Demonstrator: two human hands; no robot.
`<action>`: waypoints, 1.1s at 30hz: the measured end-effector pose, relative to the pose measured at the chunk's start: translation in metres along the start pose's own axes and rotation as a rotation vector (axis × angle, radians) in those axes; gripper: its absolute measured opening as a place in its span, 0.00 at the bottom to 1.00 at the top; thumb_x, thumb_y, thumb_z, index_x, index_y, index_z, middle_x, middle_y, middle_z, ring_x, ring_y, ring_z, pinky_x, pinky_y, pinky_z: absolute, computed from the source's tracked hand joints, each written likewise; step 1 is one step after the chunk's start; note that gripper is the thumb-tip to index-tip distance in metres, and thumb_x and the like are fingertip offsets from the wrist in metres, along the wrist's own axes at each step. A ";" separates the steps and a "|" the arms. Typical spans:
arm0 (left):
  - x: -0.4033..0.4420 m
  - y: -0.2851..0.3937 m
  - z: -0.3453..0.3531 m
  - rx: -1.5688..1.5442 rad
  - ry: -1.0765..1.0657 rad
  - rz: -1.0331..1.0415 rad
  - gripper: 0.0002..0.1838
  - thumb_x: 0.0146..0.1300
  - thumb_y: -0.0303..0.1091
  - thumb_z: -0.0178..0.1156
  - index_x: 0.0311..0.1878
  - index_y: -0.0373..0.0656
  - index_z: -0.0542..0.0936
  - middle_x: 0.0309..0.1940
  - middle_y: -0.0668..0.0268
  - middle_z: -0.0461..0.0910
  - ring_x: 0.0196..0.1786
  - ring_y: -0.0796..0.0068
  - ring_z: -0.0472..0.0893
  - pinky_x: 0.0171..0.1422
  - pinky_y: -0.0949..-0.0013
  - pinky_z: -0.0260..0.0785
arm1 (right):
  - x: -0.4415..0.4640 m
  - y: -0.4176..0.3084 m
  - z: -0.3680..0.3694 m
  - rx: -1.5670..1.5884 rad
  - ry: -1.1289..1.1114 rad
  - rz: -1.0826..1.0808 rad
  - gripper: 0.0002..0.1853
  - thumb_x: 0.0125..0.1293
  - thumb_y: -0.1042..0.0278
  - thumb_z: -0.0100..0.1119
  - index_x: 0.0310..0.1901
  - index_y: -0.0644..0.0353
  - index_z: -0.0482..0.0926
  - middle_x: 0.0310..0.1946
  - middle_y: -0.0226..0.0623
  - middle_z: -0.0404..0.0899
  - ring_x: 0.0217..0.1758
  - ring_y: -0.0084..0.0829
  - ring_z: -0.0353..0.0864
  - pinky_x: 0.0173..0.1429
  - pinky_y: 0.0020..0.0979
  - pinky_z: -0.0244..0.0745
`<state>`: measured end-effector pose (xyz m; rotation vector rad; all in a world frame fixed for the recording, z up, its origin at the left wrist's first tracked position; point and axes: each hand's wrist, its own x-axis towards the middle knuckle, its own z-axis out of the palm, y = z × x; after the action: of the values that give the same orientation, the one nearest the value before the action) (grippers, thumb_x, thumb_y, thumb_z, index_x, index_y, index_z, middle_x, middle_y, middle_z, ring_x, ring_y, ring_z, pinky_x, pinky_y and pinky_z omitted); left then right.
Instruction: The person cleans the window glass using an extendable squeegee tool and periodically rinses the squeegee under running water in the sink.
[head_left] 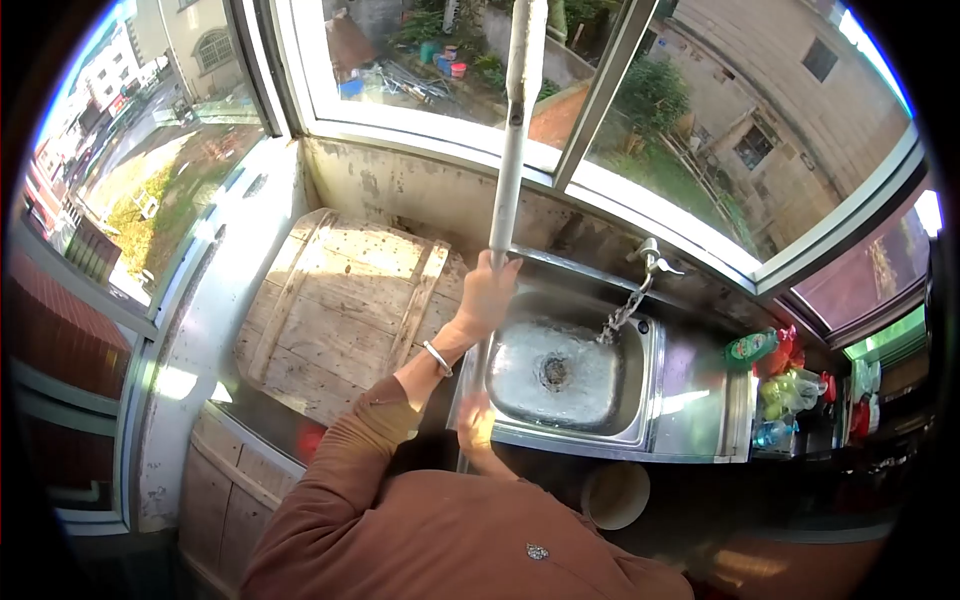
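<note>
A long pale pole (512, 150) stands upright in front of me, rising past the window toward the top edge. My left hand (487, 297), with a bracelet at the wrist, is wrapped around it beside the sink's left rim. Lower down, my right hand (475, 422) is also closed around the pole, slightly blurred. The pole's lower end is hidden, so I cannot tell what is on it. Just to the right is a metal sink (650, 400), where water (622, 318) runs from a tap (651, 258) into the basin.
A wooden board (340, 310) lies left of the sink. Several bottles, among them a green bottle (752, 347), and bags stand on the right. A round pale container (615, 494) sits below the sink's front edge. Window frames (590, 100) close in the far side.
</note>
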<state>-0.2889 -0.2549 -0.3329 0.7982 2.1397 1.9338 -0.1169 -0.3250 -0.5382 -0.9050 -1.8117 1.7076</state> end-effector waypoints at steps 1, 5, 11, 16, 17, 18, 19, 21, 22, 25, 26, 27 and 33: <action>-0.011 -0.031 0.003 0.154 -0.043 0.161 0.12 0.70 0.39 0.54 0.45 0.39 0.73 0.34 0.50 0.79 0.37 0.50 0.82 0.38 0.58 0.72 | -0.013 0.014 0.000 -0.016 0.012 0.000 0.16 0.75 0.56 0.43 0.35 0.59 0.70 0.21 0.34 0.70 0.22 0.31 0.71 0.27 0.32 0.66; -0.055 -0.068 0.015 0.065 0.004 0.033 0.13 0.70 0.36 0.54 0.45 0.34 0.71 0.27 0.49 0.81 0.32 0.52 0.83 0.35 0.60 0.73 | -0.047 0.044 -0.011 -0.174 0.026 -0.011 0.17 0.75 0.56 0.43 0.35 0.62 0.69 0.21 0.45 0.74 0.25 0.47 0.77 0.30 0.42 0.71; -0.097 -0.088 0.026 0.094 -0.020 -0.073 0.15 0.69 0.38 0.56 0.45 0.33 0.70 0.24 0.49 0.79 0.28 0.48 0.82 0.31 0.58 0.72 | -0.089 0.079 -0.030 -0.029 -0.008 0.192 0.18 0.75 0.54 0.45 0.32 0.60 0.67 0.18 0.40 0.68 0.20 0.40 0.70 0.27 0.39 0.66; -0.141 -0.131 0.041 0.157 -0.026 -0.141 0.17 0.69 0.40 0.56 0.46 0.32 0.71 0.22 0.46 0.79 0.28 0.43 0.81 0.31 0.53 0.71 | -0.131 0.107 -0.055 -0.026 -0.056 0.359 0.19 0.75 0.55 0.46 0.30 0.60 0.66 0.17 0.31 0.66 0.19 0.25 0.67 0.25 0.32 0.63; -0.148 -0.133 0.043 0.159 -0.012 -0.129 0.18 0.69 0.41 0.56 0.46 0.31 0.71 0.22 0.46 0.79 0.29 0.43 0.81 0.31 0.53 0.71 | -0.132 0.102 -0.060 0.033 -0.066 0.387 0.17 0.75 0.56 0.46 0.30 0.58 0.66 0.18 0.29 0.65 0.19 0.22 0.65 0.23 0.29 0.60; -0.153 -0.135 0.045 0.161 0.002 -0.119 0.19 0.69 0.41 0.56 0.47 0.31 0.71 0.22 0.46 0.79 0.29 0.42 0.81 0.31 0.52 0.70 | -0.136 0.101 -0.065 0.094 -0.076 0.417 0.15 0.75 0.58 0.46 0.30 0.57 0.66 0.19 0.27 0.65 0.18 0.19 0.63 0.22 0.25 0.58; -0.156 -0.138 0.046 0.151 -0.020 -0.212 0.20 0.69 0.42 0.56 0.48 0.31 0.72 0.22 0.46 0.78 0.31 0.42 0.82 0.33 0.53 0.70 | -0.138 0.100 -0.067 0.152 -0.088 0.454 0.14 0.75 0.59 0.46 0.31 0.55 0.67 0.20 0.24 0.64 0.18 0.17 0.62 0.20 0.22 0.55; -0.157 -0.131 0.041 0.132 -0.017 -0.256 0.21 0.69 0.44 0.57 0.47 0.31 0.72 0.22 0.46 0.78 0.28 0.48 0.82 0.34 0.56 0.70 | -0.136 0.106 -0.067 0.208 -0.124 0.446 0.14 0.75 0.58 0.46 0.31 0.56 0.67 0.19 0.25 0.64 0.17 0.17 0.62 0.19 0.23 0.55; -0.159 -0.124 0.037 0.108 -0.026 -0.283 0.21 0.69 0.44 0.58 0.46 0.32 0.72 0.22 0.48 0.78 0.26 0.52 0.81 0.34 0.57 0.70 | -0.135 0.111 -0.065 0.236 -0.137 0.445 0.14 0.75 0.58 0.46 0.31 0.56 0.67 0.19 0.25 0.64 0.16 0.18 0.62 0.18 0.23 0.55; -0.139 -0.056 0.012 0.018 0.038 -0.189 0.20 0.68 0.44 0.58 0.44 0.32 0.73 0.24 0.51 0.79 0.26 0.60 0.80 0.33 0.60 0.70 | -0.129 0.107 -0.055 0.290 -0.172 0.391 0.15 0.75 0.57 0.45 0.32 0.57 0.67 0.17 0.27 0.64 0.15 0.18 0.63 0.17 0.24 0.56; -0.127 -0.047 0.008 -0.046 0.064 -0.162 0.20 0.69 0.44 0.57 0.42 0.32 0.74 0.24 0.54 0.79 0.27 0.64 0.79 0.35 0.63 0.70 | -0.127 0.095 -0.053 0.283 -0.188 0.338 0.16 0.75 0.56 0.45 0.32 0.58 0.67 0.17 0.27 0.64 0.14 0.19 0.63 0.17 0.24 0.57; -0.106 -0.029 -0.001 -0.069 0.057 -0.188 0.20 0.69 0.45 0.57 0.42 0.32 0.74 0.24 0.56 0.78 0.28 0.64 0.78 0.37 0.63 0.71 | -0.104 0.030 -0.046 0.236 -0.216 0.229 0.16 0.75 0.56 0.44 0.32 0.58 0.66 0.16 0.27 0.64 0.14 0.19 0.64 0.16 0.24 0.58; 0.068 0.124 -0.066 -0.171 0.062 0.161 0.20 0.70 0.52 0.56 0.37 0.43 0.67 0.17 0.76 0.63 0.12 0.86 0.62 0.10 0.76 0.56 | 0.033 -0.175 0.022 0.250 -0.285 -0.139 0.21 0.75 0.47 0.44 0.32 0.58 0.67 0.16 0.27 0.64 0.12 0.18 0.62 0.15 0.23 0.57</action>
<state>-0.3412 -0.2768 -0.1870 0.9134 1.9623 2.2136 -0.1788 -0.3146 -0.3698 -0.4403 -1.7333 1.9952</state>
